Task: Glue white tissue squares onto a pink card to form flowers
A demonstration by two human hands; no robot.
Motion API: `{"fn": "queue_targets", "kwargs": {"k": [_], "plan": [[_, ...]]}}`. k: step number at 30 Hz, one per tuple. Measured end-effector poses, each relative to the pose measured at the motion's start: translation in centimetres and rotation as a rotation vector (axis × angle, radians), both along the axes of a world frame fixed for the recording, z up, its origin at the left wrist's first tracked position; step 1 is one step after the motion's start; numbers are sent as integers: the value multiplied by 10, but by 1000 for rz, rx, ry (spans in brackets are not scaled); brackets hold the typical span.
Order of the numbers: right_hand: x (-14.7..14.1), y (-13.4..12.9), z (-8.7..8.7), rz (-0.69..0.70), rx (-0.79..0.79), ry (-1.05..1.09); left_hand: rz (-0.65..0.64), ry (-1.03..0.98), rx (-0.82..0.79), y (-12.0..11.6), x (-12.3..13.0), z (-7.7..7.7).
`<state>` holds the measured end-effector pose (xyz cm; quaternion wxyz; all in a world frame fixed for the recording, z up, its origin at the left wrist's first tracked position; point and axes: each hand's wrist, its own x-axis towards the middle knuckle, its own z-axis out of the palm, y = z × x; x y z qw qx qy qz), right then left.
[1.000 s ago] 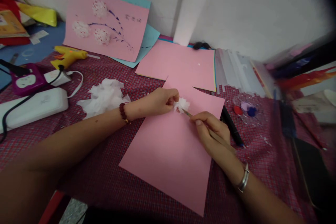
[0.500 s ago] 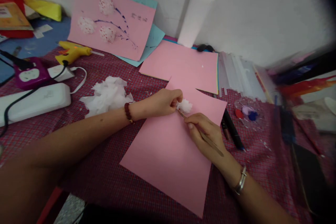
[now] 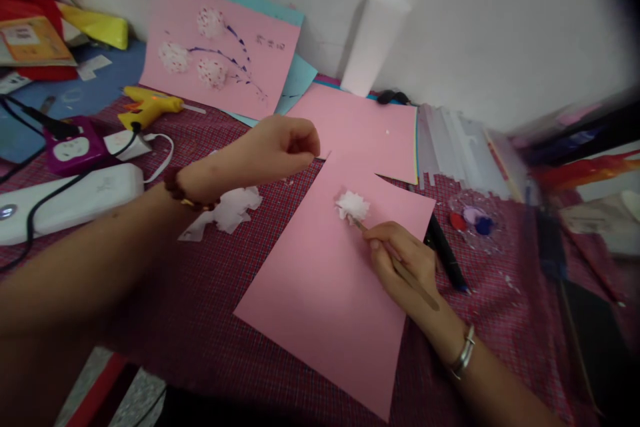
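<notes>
A pink sheet (image 3: 320,293) lies on the checked cloth, with a small ruffled white paper flower (image 3: 353,205) on its upper part. My right hand (image 3: 405,263) is closed round a thin brush (image 3: 413,282), whose tip touches the flower's lower edge. Raised to the left of the flower, my left hand (image 3: 280,147) has its fingers curled; whether something small is between them is hidden. White tissue pieces (image 3: 233,208) lie below and partly behind my left wrist.
A pink picture (image 3: 220,47) with white blossoms leans at the back left. Also there are a yellow glue gun (image 3: 150,107), a white power strip (image 3: 75,203), pink sheets (image 3: 365,127), clear sticks (image 3: 455,147), a paint dish (image 3: 475,220) and a black pen (image 3: 447,253).
My left hand has moved up and left, away from the flower, and now partly covers the tissue pieces. My right hand still holds the brush at the flower. The view has shifted slightly.
</notes>
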<state>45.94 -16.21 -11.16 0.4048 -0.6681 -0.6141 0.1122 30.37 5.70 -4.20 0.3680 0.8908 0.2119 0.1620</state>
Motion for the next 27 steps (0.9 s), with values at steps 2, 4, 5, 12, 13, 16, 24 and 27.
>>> {"fn": "queue_targets", "kwargs": {"k": [2, 4, 5, 12, 13, 16, 24, 27], "plan": [[0, -2, 2, -1, 11, 16, -15, 60, 40, -1, -8, 3], [-1, -2, 2, 33, 2, 19, -71, 125, 69, -6, -14, -2], [-1, -1, 2, 61, -9, 12, -101, 160, 79, -10, -16, -7], [-1, 7, -2, 148, -65, -120, -159, 200, 82, -19, -22, -29], [-1, 7, -1, 146, -64, -122, -149, 195, 61, -19, -22, -30], [-1, 7, 1, 125, -52, -112, -131, 207, 11, -17, -22, -31], [2, 6, -3, 90, -50, -119, -7, 122, 30, 2, -33, -12], [3, 5, -3, 101, -66, -149, 102, 43, 30, 17, -47, 7]]}}
